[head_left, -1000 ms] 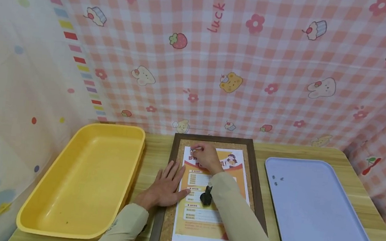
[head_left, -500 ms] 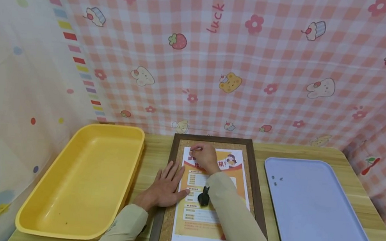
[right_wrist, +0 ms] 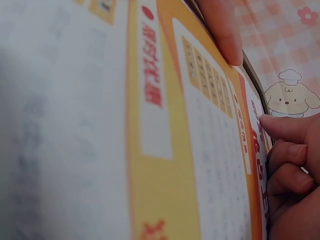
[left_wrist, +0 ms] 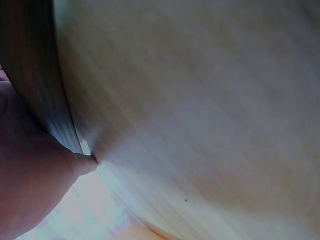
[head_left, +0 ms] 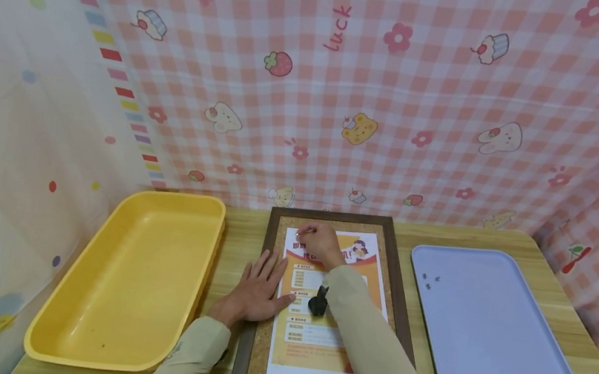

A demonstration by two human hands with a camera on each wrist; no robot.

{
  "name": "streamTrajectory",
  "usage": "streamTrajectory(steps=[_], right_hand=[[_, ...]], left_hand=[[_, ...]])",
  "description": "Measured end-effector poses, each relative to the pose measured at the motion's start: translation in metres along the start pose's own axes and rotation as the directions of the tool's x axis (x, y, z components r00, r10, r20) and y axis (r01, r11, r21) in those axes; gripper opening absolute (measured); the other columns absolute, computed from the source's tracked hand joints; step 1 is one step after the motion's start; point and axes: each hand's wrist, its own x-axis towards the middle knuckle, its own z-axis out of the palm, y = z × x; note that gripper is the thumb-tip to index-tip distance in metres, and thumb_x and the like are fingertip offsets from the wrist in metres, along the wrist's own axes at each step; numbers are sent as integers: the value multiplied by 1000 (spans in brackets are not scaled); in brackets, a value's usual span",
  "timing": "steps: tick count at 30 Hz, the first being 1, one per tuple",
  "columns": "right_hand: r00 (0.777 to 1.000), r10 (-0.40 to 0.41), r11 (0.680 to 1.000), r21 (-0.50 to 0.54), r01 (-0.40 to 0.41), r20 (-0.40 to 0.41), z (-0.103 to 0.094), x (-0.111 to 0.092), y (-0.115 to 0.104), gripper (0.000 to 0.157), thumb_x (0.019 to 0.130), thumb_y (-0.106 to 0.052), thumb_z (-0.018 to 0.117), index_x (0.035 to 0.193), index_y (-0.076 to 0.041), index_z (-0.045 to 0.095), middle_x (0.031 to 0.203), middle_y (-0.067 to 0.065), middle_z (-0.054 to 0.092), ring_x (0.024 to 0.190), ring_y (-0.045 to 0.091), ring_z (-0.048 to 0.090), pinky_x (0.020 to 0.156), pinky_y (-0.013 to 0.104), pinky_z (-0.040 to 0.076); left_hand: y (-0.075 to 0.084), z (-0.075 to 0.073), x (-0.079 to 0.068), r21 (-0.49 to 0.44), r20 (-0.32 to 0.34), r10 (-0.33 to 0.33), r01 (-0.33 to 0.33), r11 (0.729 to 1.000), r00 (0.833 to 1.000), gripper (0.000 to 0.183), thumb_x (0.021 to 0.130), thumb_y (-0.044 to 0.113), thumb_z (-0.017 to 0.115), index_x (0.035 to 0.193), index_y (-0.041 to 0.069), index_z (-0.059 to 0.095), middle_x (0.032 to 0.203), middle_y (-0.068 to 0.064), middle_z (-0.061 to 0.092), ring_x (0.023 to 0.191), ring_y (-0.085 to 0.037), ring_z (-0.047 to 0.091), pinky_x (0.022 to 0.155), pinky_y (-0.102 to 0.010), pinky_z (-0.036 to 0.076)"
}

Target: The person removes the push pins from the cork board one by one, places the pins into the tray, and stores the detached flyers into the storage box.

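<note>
A printed poster [head_left: 309, 358] lies on a framed cork board [head_left: 259, 347]. My left hand [head_left: 255, 295] rests flat with spread fingers across the board's left frame, its thumb on the poster's left edge. At the poster's upper left corner, the thumb and curled fingers of my right hand [head_left: 323, 247] pinch a small pushpin, mostly hidden by the fingers. In the right wrist view, the right thumb [right_wrist: 282, 127] points at the poster's printed heading. The left wrist view catches part of the left hand [left_wrist: 35, 170] beside the dark frame [left_wrist: 40, 75].
A lilac tray [head_left: 497, 336] on the right bears a few tiny shiny pushpins [head_left: 428, 286] near its upper left. A deep yellow tub [head_left: 39, 318] stands on the left. Behind the wooden table [head_left: 242, 230] hangs a pink checked cloth [head_left: 309, 90].
My right hand shifts very slightly at the poster's upper left corner, where it stays. The left hand, poster and board keep their places.
</note>
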Motion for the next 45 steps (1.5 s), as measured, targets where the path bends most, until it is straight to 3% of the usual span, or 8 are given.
streamTrajectory(steps=[22, 32, 36, 45], right_hand=[[1000, 1, 1000, 17, -1, 16, -1, 3, 2, 4, 83, -15, 67, 84, -12, 71, 85, 2, 64, 76, 17, 55, 65, 27, 43], [1000, 17, 1000, 9, -18, 15, 0, 3, 4, 4, 84, -14, 67, 85, -14, 71, 88, 1, 63, 80, 17, 56, 69, 28, 43], [1000, 22, 1000, 1, -22, 13, -1, 3, 4, 5, 84, -14, 66, 85, -14, 71, 88, 1, 63, 81, 17, 55, 70, 28, 42], [998, -34, 999, 41, 32, 56, -4, 0, 4, 8, 85, -12, 64, 82, -14, 71, 87, 0, 65, 82, 17, 56, 76, 30, 43]], left_hand=[[2, -3, -1, -8, 3, 0, 0, 1000, 1000, 78, 94, 58, 35, 152, 13, 7, 157, -11, -2, 143, -29, -8, 111, -58, 4], [0, 0, 0, -34, -13, 18, -18, 999, 1000, 77, 95, 55, 38, 152, 10, 10, 157, -13, -1, 143, -31, -7, 110, -59, 3], [-2, 3, 2, -29, -5, 5, -6, 1000, 1000, 79, 94, 58, 35, 152, 14, 6, 157, -10, -5, 143, -28, -10, 111, -58, 2], [-3, 4, 2, -25, -6, 7, -7, 1000, 1000, 79, 94, 59, 35, 152, 14, 6, 157, -9, -4, 143, -28, -10, 110, -59, 2]])
